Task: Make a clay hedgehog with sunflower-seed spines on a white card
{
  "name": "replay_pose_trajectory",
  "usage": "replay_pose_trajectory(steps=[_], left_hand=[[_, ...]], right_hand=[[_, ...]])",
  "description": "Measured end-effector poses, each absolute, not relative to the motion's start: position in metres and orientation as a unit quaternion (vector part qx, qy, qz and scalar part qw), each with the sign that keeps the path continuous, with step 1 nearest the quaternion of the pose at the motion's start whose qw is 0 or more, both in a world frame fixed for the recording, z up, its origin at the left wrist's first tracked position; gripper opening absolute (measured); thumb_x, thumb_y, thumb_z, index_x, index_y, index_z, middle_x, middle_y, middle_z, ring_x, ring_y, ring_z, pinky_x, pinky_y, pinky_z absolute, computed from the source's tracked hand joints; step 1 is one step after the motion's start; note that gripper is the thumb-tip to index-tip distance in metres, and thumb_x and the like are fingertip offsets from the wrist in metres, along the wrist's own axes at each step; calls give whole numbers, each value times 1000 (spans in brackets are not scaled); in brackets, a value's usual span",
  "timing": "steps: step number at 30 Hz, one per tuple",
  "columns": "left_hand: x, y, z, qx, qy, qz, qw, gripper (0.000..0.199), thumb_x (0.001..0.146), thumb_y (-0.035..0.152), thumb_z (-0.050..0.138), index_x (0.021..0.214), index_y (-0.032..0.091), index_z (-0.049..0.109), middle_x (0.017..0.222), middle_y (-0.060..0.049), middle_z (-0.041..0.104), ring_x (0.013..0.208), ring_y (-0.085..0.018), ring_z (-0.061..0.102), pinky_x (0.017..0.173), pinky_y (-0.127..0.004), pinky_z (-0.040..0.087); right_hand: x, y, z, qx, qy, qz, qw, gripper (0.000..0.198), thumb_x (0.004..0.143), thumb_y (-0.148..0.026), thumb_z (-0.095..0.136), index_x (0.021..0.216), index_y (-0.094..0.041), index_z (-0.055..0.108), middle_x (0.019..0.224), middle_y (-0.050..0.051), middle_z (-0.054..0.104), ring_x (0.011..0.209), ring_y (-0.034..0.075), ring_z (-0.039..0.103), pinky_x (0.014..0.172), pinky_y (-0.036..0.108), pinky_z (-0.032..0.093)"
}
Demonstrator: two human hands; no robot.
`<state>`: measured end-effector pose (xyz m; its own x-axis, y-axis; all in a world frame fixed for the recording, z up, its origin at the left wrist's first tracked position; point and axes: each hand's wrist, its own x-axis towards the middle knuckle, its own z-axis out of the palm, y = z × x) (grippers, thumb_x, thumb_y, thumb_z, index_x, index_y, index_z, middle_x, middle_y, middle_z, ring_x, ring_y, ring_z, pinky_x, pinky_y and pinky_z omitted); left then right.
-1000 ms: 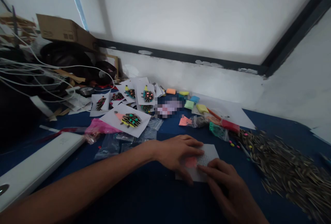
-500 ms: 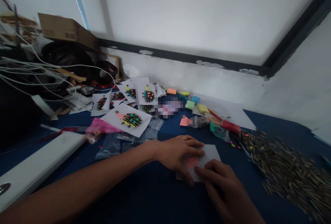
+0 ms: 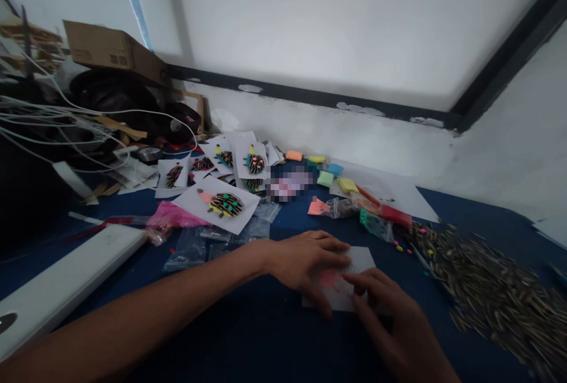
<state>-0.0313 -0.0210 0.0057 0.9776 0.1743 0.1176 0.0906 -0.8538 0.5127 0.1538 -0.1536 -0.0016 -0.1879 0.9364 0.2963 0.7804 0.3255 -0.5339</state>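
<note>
A small white paper card (image 3: 365,259) lies on the blue tabletop, with a grey printed pattern and a flattened patch of salmon-pink modelling clay (image 3: 328,278) on it. My left hand (image 3: 305,265) rests across the card's left part, fingers spread and thumb pointing down, hiding some of the clay. Over the card's lower right is my right hand (image 3: 390,312). Its index finger and thumb are apart beside the clay, and I see nothing between them. Right of that hand spreads a large heap of striped sunflower seeds (image 3: 496,294).
Finished hedgehog cards, one large card (image 3: 221,203) in front, lie at the left back. Clay packets (image 3: 348,186) in several colours line the wall side. Plastic bags (image 3: 188,247), a long white device (image 3: 88,277), cables and a cardboard box (image 3: 115,49) occupy the left.
My right hand has lifted and shifted slightly right, its index finger and thumb parting. More of the pink clay's lower edge shows. My left hand stays in place.
</note>
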Motion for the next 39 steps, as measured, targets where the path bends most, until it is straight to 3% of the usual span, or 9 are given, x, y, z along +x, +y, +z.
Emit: replay_pose_trajectory(steps=[8,14,19,26,30,33,39], left_hand=[[-30,-21,3,958,74,85,263,86,68,57,71,138,15,43,150,-14,32,137,-32,28,110,-46,24],[-31,-20,3,958,70,89,263,84,68,55,72,137,17,44,149,-13,33,136,-32,29,110,-46,25],[-31,-19,1,957,64,88,268,84,69,56,71,138,16,44,149,-15,32,136,-33,29,110,-47,23],[-30,-20,4,956,70,81,275,81,67,52,74,137,23,45,150,-12,31,137,-33,27,110,-49,23],[-30,-20,3,954,75,88,277,89,66,54,74,139,16,41,148,-14,35,136,-32,30,110,-46,24],[-29,-19,-1,954,73,104,272,89,65,53,75,138,13,42,147,-15,37,134,-31,33,111,-43,24],[-28,-18,-3,953,72,108,272,89,64,54,75,136,15,43,146,-13,38,134,-29,33,111,-42,24]], right_hand=[[147,-146,2,-565,-783,48,256,22,90,-35,51,79,-24,67,76,4,64,70,18,62,59,29,49],[144,-138,6,-558,-798,47,223,21,89,-26,49,74,-23,64,74,3,64,70,17,62,58,28,46],[140,-132,3,-545,-805,35,230,22,88,-20,45,75,-22,63,81,5,66,75,19,62,64,31,46],[141,-129,9,-559,-771,104,286,23,91,-30,48,73,-22,59,72,2,61,65,16,57,59,27,46],[140,-130,7,-546,-782,129,272,22,91,-26,46,77,-22,61,81,4,64,76,18,60,66,29,48],[136,-132,0,-544,-790,110,262,21,91,-22,44,83,-22,63,88,6,66,83,19,61,71,32,48],[133,-133,0,-515,-819,33,251,20,88,-20,46,83,-22,64,86,5,66,79,20,62,66,32,47]])
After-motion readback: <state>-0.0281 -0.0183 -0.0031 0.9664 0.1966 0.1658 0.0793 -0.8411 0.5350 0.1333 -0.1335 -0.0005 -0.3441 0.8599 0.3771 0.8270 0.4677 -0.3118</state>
